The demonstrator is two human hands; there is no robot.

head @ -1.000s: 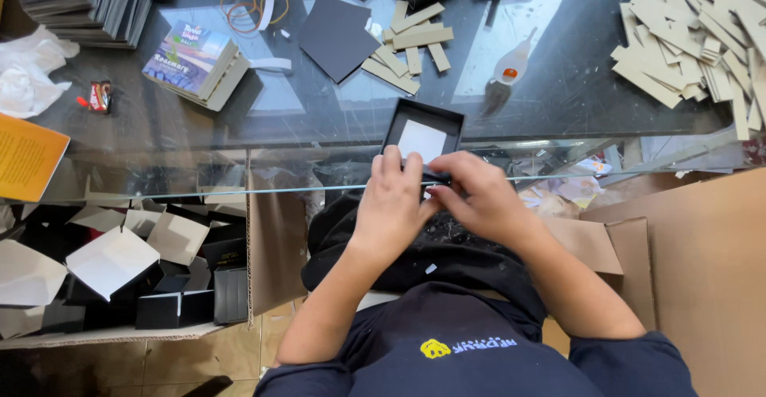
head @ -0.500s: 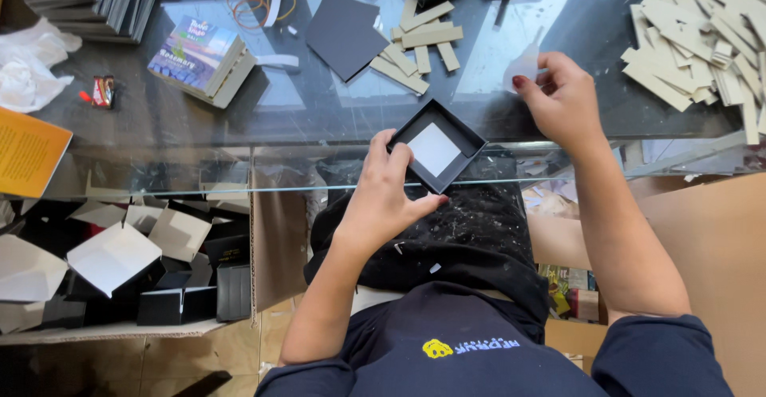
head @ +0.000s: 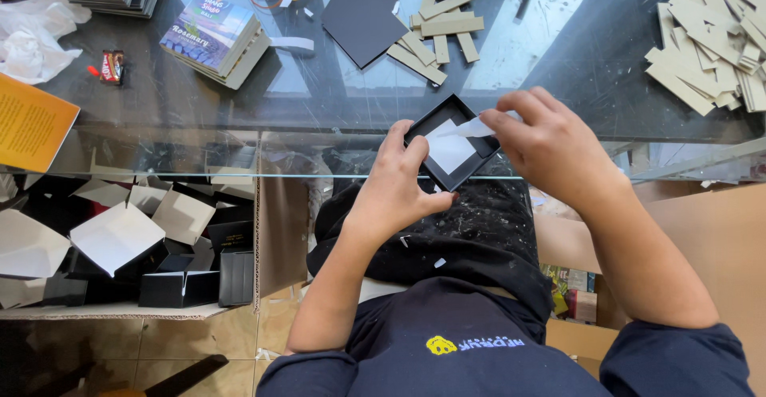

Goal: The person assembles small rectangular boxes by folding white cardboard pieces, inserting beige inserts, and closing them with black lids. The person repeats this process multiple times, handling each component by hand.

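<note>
Left hand (head: pixel 395 185) grips the black tray (head: pixel 452 142) by its near corner at the tabletop (head: pixel 558 54) edge; right hand (head: pixel 550 146) pinches a white strip (head: pixel 471 128) over it. Light, stiff card, probably best held by the rims. Card strips (head: pixel 435 34) lie beyond.

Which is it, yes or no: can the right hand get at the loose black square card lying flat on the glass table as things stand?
Probably not yet: the right hand pinches a white strip over the small black tray; otherwise the black square card lies uncovered.
</note>
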